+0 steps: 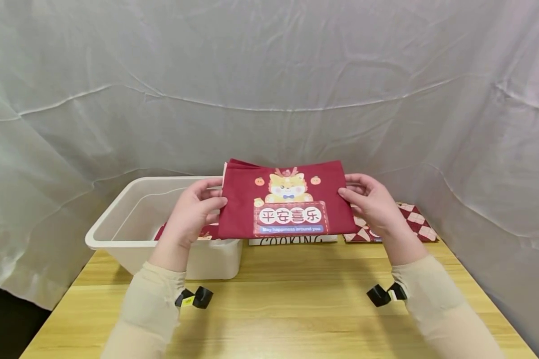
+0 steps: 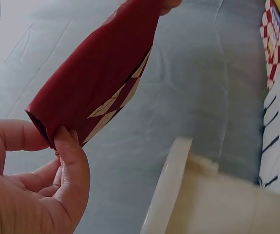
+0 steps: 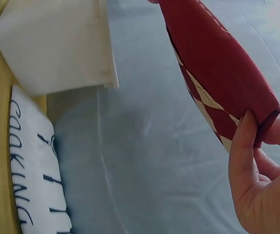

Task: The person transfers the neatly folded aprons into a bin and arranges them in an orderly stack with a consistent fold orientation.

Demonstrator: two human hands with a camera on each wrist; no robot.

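Observation:
A folded dark red cloth with a cartoon dragon and a label is held up above the table's far side. My left hand pinches its left edge and my right hand pinches its right edge. In the left wrist view my left hand has thumb and fingers closed on the red cloth, whose underside shows a cream diamond pattern. The right wrist view has my right hand gripping the other end of the red cloth the same way.
A white plastic bin stands at the left on the wooden table, with another red cloth inside. A white cloth printed "COOKING" and a red-and-cream diamond cloth lie behind. Grey sheeting hangs all around.

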